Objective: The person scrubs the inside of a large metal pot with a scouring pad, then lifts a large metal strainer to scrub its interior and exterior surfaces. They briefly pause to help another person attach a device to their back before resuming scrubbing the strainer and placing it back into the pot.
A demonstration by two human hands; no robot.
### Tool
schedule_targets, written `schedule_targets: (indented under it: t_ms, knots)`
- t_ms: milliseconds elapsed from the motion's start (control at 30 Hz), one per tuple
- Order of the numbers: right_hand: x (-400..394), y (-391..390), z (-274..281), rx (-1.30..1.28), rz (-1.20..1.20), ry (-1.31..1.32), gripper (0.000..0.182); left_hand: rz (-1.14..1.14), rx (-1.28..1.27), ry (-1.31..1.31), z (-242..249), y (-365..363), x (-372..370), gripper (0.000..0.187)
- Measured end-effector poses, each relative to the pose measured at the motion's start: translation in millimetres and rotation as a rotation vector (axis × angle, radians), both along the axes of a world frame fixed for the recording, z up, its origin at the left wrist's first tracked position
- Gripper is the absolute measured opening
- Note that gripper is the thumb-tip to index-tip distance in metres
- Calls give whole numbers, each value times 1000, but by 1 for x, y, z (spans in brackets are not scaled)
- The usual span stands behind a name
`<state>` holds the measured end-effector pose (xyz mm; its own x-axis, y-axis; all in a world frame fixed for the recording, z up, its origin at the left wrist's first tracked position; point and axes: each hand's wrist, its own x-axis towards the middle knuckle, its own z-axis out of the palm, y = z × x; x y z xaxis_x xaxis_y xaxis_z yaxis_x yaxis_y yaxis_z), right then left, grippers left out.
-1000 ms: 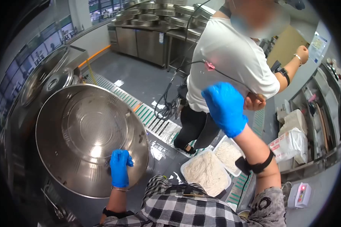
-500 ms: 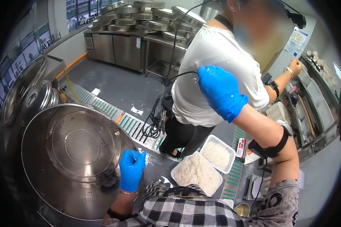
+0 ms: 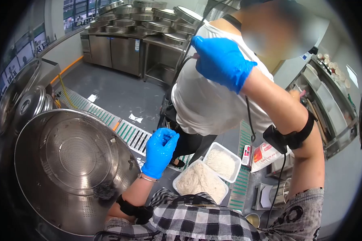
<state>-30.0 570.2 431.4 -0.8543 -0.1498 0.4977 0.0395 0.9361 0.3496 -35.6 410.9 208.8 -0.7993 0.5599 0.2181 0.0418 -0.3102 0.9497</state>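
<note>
My left hand (image 3: 160,152), in a blue glove, is raised beside the rim of a large perforated steel pot (image 3: 26,168). Its fingers are curled, and I cannot make out anything in them. A dark scrubber (image 3: 104,191) lies inside the pot. My right hand (image 3: 221,60), also gloved in blue, is lifted in front of a person in a white top (image 3: 201,96). Its fingers are closed on a black cable (image 3: 184,62), which runs down behind the person.
White tubs of pale noodle-like food, a full one (image 3: 201,180) and another (image 3: 222,164), stand on the floor near a scale (image 3: 246,154). Steel lids (image 3: 28,104) lean at left. Steamer trays (image 3: 157,26) fill the back counter; shelves (image 3: 326,100) stand right.
My left hand has moved right and up, away from the pot. My right hand has risen with the cable. The person has bent forward and turned, lowering an arm.
</note>
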Motion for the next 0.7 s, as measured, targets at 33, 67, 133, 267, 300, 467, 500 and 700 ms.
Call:
schedule_targets:
  t_ms: [33, 67, 133, 267, 300, 467, 500, 700]
  knots:
    - [0, -7, 8, 35, -64, -70, 14, 44, 0, 117, -2, 5, -2, 8]
    - [0, -14, 16, 69, -130, -140, 13, 38, 1, 113, -1, 9, -4, 8]
    - [0, -22, 20, 86, -201, -212, 11, 68, -3, 169, 2, 16, -6, 8]
    - [0, -16, 12, 164, -112, -152, 11, 54, -25, 144, 4, 22, -5, 9]
    - [2, -14, 10, 161, -76, -150, 13, 90, -5, 128, -3, 24, -8, 9]
    - [24, 8, 9, 159, -14, -23, 24, 178, 60, -31, -18, 20, -21, 10]
    - [34, 13, 11, 139, 10, -45, 28, 190, 44, -52, -17, 18, -21, 10]
    - [51, 30, 17, 180, -131, -204, 29, 177, 17, -6, -33, 25, -24, 9]
